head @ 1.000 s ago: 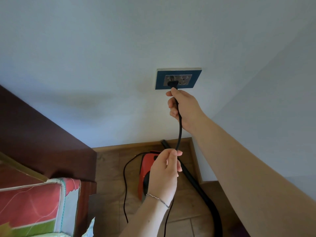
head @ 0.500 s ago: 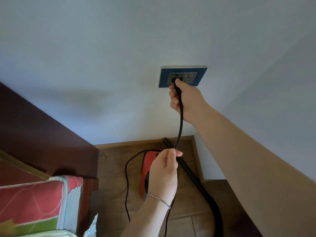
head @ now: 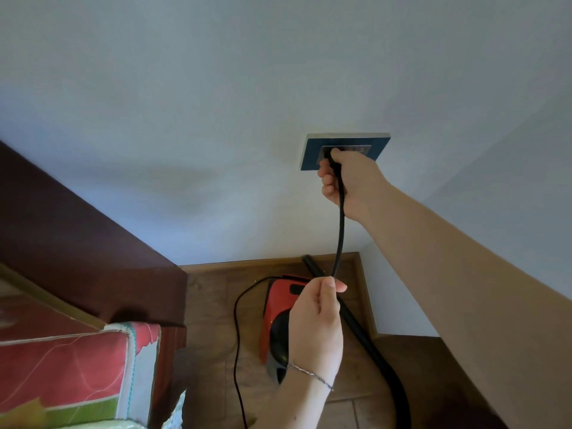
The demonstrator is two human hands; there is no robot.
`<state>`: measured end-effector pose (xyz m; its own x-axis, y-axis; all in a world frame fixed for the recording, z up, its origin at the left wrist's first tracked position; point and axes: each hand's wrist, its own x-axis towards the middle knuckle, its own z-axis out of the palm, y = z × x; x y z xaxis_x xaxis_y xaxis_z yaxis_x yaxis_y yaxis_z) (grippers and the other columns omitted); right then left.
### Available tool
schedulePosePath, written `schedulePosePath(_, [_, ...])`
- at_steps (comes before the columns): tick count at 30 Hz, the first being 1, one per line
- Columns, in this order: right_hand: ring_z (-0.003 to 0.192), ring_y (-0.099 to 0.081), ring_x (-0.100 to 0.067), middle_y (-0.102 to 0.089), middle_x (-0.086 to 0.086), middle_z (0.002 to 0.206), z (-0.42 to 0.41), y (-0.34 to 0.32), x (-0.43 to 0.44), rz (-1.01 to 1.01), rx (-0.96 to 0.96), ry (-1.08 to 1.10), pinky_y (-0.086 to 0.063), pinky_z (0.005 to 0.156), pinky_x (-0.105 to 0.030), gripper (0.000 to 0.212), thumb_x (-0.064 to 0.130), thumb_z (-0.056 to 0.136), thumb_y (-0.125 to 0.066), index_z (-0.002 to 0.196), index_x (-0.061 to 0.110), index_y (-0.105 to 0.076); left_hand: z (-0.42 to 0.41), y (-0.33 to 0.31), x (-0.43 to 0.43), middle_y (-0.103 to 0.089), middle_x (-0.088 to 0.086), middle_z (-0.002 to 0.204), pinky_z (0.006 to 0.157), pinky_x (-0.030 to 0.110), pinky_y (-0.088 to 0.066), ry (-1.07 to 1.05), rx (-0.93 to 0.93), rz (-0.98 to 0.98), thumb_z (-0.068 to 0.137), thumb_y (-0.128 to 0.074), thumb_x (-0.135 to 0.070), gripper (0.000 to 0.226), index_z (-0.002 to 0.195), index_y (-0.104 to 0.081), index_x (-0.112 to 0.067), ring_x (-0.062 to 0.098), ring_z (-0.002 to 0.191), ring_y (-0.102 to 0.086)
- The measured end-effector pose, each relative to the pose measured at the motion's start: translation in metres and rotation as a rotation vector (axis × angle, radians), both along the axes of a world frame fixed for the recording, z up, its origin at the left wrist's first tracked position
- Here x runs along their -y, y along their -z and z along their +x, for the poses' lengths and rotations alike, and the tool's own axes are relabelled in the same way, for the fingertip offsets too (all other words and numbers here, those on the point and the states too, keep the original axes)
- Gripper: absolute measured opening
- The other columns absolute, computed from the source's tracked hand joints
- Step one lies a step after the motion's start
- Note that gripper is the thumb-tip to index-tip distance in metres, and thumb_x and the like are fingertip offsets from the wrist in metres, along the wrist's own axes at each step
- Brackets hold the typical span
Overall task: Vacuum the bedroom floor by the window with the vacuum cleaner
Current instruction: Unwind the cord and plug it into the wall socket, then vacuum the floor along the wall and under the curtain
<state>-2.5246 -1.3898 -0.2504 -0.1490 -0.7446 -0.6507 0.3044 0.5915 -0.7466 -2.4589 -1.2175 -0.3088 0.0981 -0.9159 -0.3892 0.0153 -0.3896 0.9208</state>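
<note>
A red and black vacuum cleaner [head: 280, 301] sits on the wooden floor in the corner below me. Its black power cord [head: 340, 221] rises to a blue-framed wall socket [head: 312, 153]. My right hand [head: 353, 181] grips the plug against the socket, hiding the plug itself. My left hand [head: 318, 323] pinches the cord lower down, in front of the vacuum. The slack cord loops on the floor to the vacuum's left. A thick black hose [head: 380, 360] runs from the corner toward the lower right.
A dark wooden headboard [head: 77, 243] and a bed with red, green and white bedding [head: 68, 376] fill the lower left. White walls meet in a corner at right, with wooden skirting [head: 366, 295] along the floor.
My right hand has pushed the plug up to the socket and now covers part of its plate. My left hand keeps its pinch on the cord.
</note>
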Motion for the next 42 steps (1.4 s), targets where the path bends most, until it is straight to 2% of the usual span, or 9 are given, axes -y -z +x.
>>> schedulePosePath(4, [0.047,-0.048,-0.008,-0.057,-0.003,0.06,0.001,0.007,0.001,-0.075,0.018,0.03,-0.041,0.043,-0.017,0.028,0.02,0.099,-0.045,0.076,0.009,-0.056,0.009,0.006,0.005,-0.036,-0.009,0.04,0.05,0.02,-0.031,-0.017,0.009,-0.001,0.099,-0.04,-0.019,0.031,0.075,-0.06,-0.023,0.006,0.042,-0.031])
schedulePosePath(12, [0.046,-0.052,-0.009,-0.059,-0.004,0.062,-0.004,0.007,0.0,-0.123,-0.019,-0.062,-0.046,0.045,-0.018,0.03,0.022,0.1,-0.043,0.076,0.009,-0.057,0.005,0.002,0.005,-0.036,-0.009,0.041,0.057,0.026,-0.035,-0.013,-0.018,0.005,0.099,-0.039,-0.019,0.03,0.078,-0.061,-0.022,0.006,0.044,-0.031])
schedulePosePath(16, [0.05,-0.053,-0.013,-0.059,-0.006,0.065,-0.003,0.007,-0.002,-0.142,-0.101,-0.103,-0.048,0.048,-0.021,0.032,0.024,0.101,-0.041,0.076,0.009,-0.055,0.005,0.002,0.005,-0.04,-0.008,0.044,0.05,0.02,-0.034,-0.032,-0.017,0.0,0.099,-0.038,-0.018,0.031,0.079,-0.061,-0.022,0.005,0.043,-0.036])
schedulePosePath(23, [0.062,-0.061,-0.018,-0.062,-0.009,0.071,-0.013,0.01,-0.022,-0.145,-0.2,-0.21,-0.055,0.066,-0.027,0.034,0.036,0.099,-0.043,0.094,0.006,-0.057,0.002,0.01,0.0,-0.064,-0.008,0.083,0.07,0.005,-0.046,-0.072,0.089,-0.025,0.098,-0.039,-0.021,0.022,0.099,-0.061,-0.025,0.003,0.082,-0.061])
schedulePosePath(28, [0.087,-0.066,-0.025,-0.065,-0.012,0.09,-0.038,0.03,-0.06,-0.08,-0.185,-0.326,-0.056,0.081,-0.032,0.031,0.035,0.099,-0.044,0.11,0.008,-0.056,-0.004,0.023,-0.015,-0.057,-0.016,0.106,0.069,-0.006,-0.035,-0.1,0.276,-0.014,0.098,-0.041,-0.019,0.027,0.119,-0.059,-0.02,0.0,0.102,-0.052])
schedulePosePath(32, [0.079,-0.062,-0.023,-0.064,-0.01,0.082,-0.057,0.05,-0.097,-0.07,-0.213,-0.366,-0.053,0.08,-0.031,0.027,0.026,0.099,-0.044,0.112,0.006,-0.056,-0.013,0.032,-0.036,-0.047,-0.013,0.118,0.071,-0.01,-0.031,-0.122,0.347,-0.02,0.097,-0.041,-0.012,0.033,0.128,-0.053,-0.018,-0.005,0.1,-0.046])
schedulePosePath(35, [0.075,-0.061,-0.018,-0.065,-0.004,0.077,-0.068,0.078,-0.135,-0.025,-0.266,-0.408,-0.053,0.078,-0.031,0.016,0.021,0.098,-0.045,0.101,0.012,-0.058,-0.025,0.042,-0.056,-0.049,-0.009,0.121,0.069,-0.002,-0.036,-0.124,0.327,0.041,0.096,-0.041,-0.009,0.032,0.124,-0.052,-0.018,-0.007,0.093,-0.05])
schedulePosePath(39, [0.064,-0.06,-0.014,-0.065,-0.002,0.07,-0.093,0.131,-0.185,0.078,-0.282,-0.385,-0.05,0.065,-0.025,0.017,0.017,0.097,-0.047,0.086,0.018,-0.06,-0.04,0.071,-0.079,-0.059,-0.007,0.116,0.081,0.017,-0.04,-0.034,0.305,0.095,0.094,-0.041,-0.006,0.029,0.11,-0.058,-0.022,0.004,0.103,-0.054])
schedulePosePath(42, [0.066,-0.059,-0.016,-0.064,-0.004,0.07,-0.117,0.18,-0.218,0.153,-0.304,-0.373,-0.05,0.067,-0.027,0.017,0.015,0.097,-0.046,0.091,0.014,-0.061,-0.051,0.107,-0.09,-0.061,-0.006,0.11,0.077,0.015,-0.039,0.036,0.333,0.099,0.094,-0.041,-0.005,0.026,0.103,-0.059,-0.023,0.007,0.102,-0.056])
